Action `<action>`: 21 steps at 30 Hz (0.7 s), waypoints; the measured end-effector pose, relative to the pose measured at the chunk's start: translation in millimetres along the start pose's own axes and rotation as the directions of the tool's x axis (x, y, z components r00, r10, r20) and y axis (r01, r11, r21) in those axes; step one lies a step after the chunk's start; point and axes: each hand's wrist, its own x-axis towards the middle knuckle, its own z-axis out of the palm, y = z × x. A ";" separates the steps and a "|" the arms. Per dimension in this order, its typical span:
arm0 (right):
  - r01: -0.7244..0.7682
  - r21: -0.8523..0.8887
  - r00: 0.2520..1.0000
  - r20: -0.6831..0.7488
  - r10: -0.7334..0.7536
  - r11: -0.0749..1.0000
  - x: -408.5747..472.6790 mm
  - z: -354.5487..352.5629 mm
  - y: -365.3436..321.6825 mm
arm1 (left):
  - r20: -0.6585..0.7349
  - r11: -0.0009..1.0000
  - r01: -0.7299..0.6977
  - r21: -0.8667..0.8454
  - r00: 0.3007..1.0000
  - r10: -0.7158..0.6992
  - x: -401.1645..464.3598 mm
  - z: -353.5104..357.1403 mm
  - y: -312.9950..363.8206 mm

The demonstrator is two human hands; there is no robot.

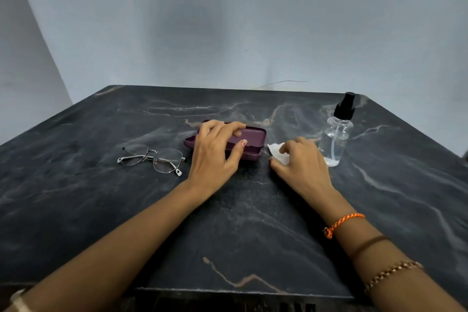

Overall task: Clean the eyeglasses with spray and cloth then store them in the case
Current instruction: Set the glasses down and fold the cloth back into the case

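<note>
Two bare arms reach forward, side by side.

The left hand (215,152) is held up a little, palm down, with its fingers bent and its thumb sticking out to the side. The right hand (301,159) sits lower, palm down, with its fingers curled in. The right arm has three bands on it: an orange string, a dark band and a chain. The left arm has a pale band.

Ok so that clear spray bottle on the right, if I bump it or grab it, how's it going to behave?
The spray bottle stands upright, tall and narrow, so a sideways knock would probably tip it. It looks nearly empty, so likely light. Once on its side, its round body might roll across the smooth table.
</note>
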 end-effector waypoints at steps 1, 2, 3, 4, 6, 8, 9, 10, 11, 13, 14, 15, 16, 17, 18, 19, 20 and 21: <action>0.006 -0.017 1.000 -0.001 -0.006 1.000 0.3 -0.1 -0.3 | 0.006 1.000 0.016 -0.007 1.000 -0.016 0.3 0.9 -0.9; 0.010 -0.027 1.000 0.000 -0.010 1.000 0.1 -0.3 -0.6 | 0.011 1.000 0.021 -0.016 1.000 -0.021 -0.3 1.5 -1.2; 0.013 -0.033 1.000 -0.001 -0.013 0.999 0.0 -0.8 -0.9 | 0.016 1.000 0.014 -0.023 1.000 -0.014 -0.8 2.0 -0.9; 0.019 -0.039 1.000 -0.004 -0.019 0.999 -0.4 -1.2 -1.0 | 0.025 1.000 0.004 -0.028 1.000 -0.003 -1.9 2.4 -0.6; 0.043 -0.062 0.999 -0.013 -0.044 0.997 -1.6 -0.9 -1.2 | 0.048 0.999 -0.010 -0.033 0.999 0.012 -4.0 3.2 -0.5; 0.056 -0.079 0.998 -0.024 -0.058 0.995 -3.0 0.5 -0.5 | 0.059 0.999 -0.009 -0.037 0.998 0.011 -6.4 3.9 -1.2; 0.051 -0.076 0.998 -0.035 -0.053 0.996 -3.6 0.8 0.1 | 0.058 0.999 -0.004 -0.042 0.998 0.007 -7.2 4.0 -1.0; 0.042 -0.067 0.998 -0.049 -0.045 0.997 -3.8 1.2 0.6 | 0.057 0.999 -0.001 -0.050 0.998 0.004 -7.9 3.8 -0.7; 0.034 -0.051 0.997 -0.069 -0.037 0.998 -4.3 0.9 0.9 | 0.056 0.998 0.001 -0.061 0.998 0.002 -8.2 3.2 -0.4; 0.027 0.001 0.991 -0.131 -0.027 1.000 -5.5 -0.7 0.4 | 0.057 0.997 0.005 -0.079 0.998 -0.001 -8.4 2.0 -0.2; 0.029 0.042 0.984 -0.176 -0.021 0.999 -6.5 -2.3 -0.7 | 0.055 0.996 0.005 -0.085 0.998 0.000 -8.4 0.8 0.0; 0.033 0.087 0.975 -0.220 -0.013 0.996 -7.4 -3.9 -2.1 | 0.052 0.996 0.003 -0.088 0.999 0.002 -8.6 -0.2 0.1; 0.038 0.132 0.967 -0.253 -0.004 0.991 -8.0 -5.7 -3.7 | 0.046 0.996 -0.001 -0.090 0.999 0.005 -8.9 -1.3 0.1; 0.043 0.179 0.962 -0.272 0.008 0.983 -8.5 -7.6 -5.3 | 0.040 0.996 -0.007 -0.088 0.999 0.011 -9.4 -2.3 0.3; 0.042 0.243 0.960 -0.280 0.028 0.969 -9.4 -8.9 -6.7 | 0.038 0.996 -0.016 -0.085 0.999 0.019 -10.1 -2.6 0.5; 0.036 0.331 0.959 -0.278 0.061 0.943 -10.3 -10.3 -8.2 | 0.039 0.996 -0.028 -0.082 0.999 0.032 -10.7 -2.9 0.4; 0.022 0.440 0.959 -0.262 0.105 0.898 -11.5 -11.2 -9.7 | 0.043 0.996 -0.040 -0.083 0.998 0.044 -11.7 -2.9 0.2; 0.005 0.551 0.961 -0.233 0.148 0.834 -11.8 -12.6 -11.1 | 0.045 0.995 -0.052 -0.088 0.997 0.056 -11.6 -3.0 0.5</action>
